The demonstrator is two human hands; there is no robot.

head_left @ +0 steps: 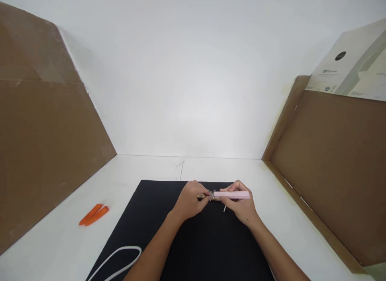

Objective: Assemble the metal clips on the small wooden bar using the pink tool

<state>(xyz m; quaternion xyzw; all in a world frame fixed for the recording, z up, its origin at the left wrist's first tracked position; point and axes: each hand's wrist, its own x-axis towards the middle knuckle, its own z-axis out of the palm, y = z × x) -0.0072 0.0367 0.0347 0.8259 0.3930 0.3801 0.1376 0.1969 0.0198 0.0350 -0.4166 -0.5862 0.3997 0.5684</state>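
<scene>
My left hand (189,201) pinches a small brown piece (202,196) with a metal part (212,195) at its end. My right hand (240,204) grips a flat pink bar (233,195), and the bar's near end meets the metal part between my hands. Fingers hide much of the small piece. Just below the bar, a short thin metal pin (224,209) shows beside my right fingers, and I cannot tell whether it is attached to anything. Both hands are above a black mat (150,208).
Two orange plastic pry tools (93,215) lie on the white table (144,168) left of the mat. A white cable loop (120,259) lies on the mat's near left corner. Brown cardboard panels (45,112) (328,168) stand at both sides, with a printed white box (343,67) at upper right.
</scene>
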